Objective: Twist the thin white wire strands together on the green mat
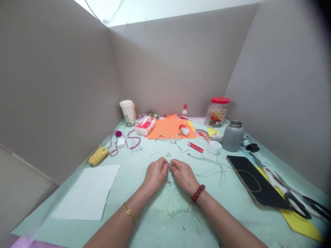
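Observation:
My left hand (157, 173) and my right hand (183, 175) meet at the middle of the pale green table, thumbs and fingertips pinched together. Between them is a thin green cord (169, 166), gripped by both; its small details are hard to make out. A loose length of cord (178, 213) curls on the table below my hands. More green cords (219, 166) lie to the right of my right hand. A red lighter (196, 147) rests beyond it, beside a small white cup (214, 147).
White paper (88, 193) and a yellow corn-shaped object (98, 156) lie left. Orange sheets (168, 127), a tissue pack (145, 125) and a paper cup (127, 113) stand behind. Right are a grey bottle (233, 137), a jar (216, 113), a dark phone (256, 179) and scissors (297, 205).

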The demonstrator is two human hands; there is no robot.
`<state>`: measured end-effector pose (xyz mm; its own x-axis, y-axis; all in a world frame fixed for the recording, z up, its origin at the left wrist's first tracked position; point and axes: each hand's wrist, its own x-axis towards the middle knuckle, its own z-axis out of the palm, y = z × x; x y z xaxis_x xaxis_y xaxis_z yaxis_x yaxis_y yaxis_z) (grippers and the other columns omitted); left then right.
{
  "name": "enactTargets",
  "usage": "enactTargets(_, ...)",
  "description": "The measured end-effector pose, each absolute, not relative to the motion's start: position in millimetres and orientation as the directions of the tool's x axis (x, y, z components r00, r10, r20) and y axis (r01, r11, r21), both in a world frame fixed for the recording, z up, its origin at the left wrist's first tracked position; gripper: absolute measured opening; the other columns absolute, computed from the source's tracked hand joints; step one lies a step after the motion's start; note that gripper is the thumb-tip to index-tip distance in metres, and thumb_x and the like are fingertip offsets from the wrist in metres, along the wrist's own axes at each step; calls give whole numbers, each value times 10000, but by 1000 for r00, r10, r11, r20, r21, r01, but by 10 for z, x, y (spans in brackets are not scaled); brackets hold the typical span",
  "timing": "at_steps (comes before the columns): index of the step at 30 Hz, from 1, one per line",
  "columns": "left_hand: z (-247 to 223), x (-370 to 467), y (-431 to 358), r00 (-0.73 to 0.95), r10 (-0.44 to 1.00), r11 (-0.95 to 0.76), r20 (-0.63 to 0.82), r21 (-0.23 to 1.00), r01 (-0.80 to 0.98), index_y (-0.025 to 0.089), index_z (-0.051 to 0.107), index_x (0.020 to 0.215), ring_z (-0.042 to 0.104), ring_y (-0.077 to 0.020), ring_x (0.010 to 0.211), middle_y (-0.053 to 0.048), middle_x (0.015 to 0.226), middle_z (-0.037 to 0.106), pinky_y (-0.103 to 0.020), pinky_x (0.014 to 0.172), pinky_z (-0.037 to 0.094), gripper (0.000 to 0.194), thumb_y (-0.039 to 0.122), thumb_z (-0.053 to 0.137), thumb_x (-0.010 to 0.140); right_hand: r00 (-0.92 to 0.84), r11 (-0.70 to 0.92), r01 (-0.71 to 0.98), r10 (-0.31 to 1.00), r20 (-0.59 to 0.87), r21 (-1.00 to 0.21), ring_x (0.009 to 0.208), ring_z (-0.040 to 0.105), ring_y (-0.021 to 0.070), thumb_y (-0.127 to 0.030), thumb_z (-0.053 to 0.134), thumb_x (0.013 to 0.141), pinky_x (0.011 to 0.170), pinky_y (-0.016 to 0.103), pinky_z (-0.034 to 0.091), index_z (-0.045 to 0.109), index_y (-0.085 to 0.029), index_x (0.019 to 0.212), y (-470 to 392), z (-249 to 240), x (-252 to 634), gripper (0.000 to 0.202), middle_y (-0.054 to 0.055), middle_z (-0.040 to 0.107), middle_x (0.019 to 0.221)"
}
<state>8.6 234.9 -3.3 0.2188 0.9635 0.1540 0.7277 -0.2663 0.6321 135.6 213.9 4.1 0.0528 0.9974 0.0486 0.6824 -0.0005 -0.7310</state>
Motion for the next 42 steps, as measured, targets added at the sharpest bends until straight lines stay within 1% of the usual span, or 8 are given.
enactTargets(11,18,8,2338,251,960,-262,126,722,640,183,539,724,436,-104,583,17,622,540,-208,548,257,205,267,372,808,89,-5,693,993,79,-721,551,431,108,-168,426,725,523,208,260,513,-164,601,2088,113,1394,152,4,542,573)
enactTargets(18,-1,25,2343,243,960,-268,138,700,662,184,516,682,434,-102,579,24,602,533,-211,555,253,207,257,368,806,88,-14,721,994,72,-693,545,429,105,-170,421,715,525,211,249,525,-169,594,2079,130,1520,159,-13,521,546)
enactTargets(24,0,42,2380,225,971,-206,79,754,624,179,570,687,442,-104,562,19,580,531,-212,538,266,193,279,423,765,36,7,719,998,47,-695,551,422,104,-157,420,702,523,212,244,497,-167,574,2079,152,1505,150,-16,502,543)
enactTargets(31,-19,42,2377,207,973,-213,106,761,613,178,544,660,429,-100,556,26,562,500,-210,537,269,182,270,425,763,-6,37,775,999,52,-631,561,418,111,-143,413,703,539,220,254,493,-173,563,1994,241,1517,164,-8,516,555)
enactTargets(35,4,-28,2336,240,959,-254,147,822,509,183,510,709,457,-107,598,21,615,526,-208,569,305,257,317,326,828,1,55,811,995,97,-582,693,468,152,-183,454,692,635,247,309,524,-174,548,1794,371,1687,160,22,566,629)
enactTargets(38,21,-66,2320,284,952,-241,117,858,454,182,510,733,484,-113,596,20,604,542,-213,595,334,288,333,290,839,62,54,671,990,129,-739,709,492,156,-232,455,709,659,257,348,525,-174,584,1671,473,1737,154,25,577,664)
enactTargets(40,27,-78,2316,318,942,-244,106,867,435,177,523,727,504,-118,601,15,589,558,-219,617,348,309,343,287,837,145,-10,434,988,59,-901,558,461,125,-276,441,733,574,246,364,503,-177,632,1666,514,1674,154,-7,509,564)
enactTargets(42,27,-86,2318,340,935,-246,103,878,410,171,538,722,516,-123,614,6,592,581,-223,634,359,344,368,283,840,240,-82,206,970,-31,-975,431,357,97,-316,446,743,465,230,328,490,-180,685,1728,525,1539,154,-53,390,477)
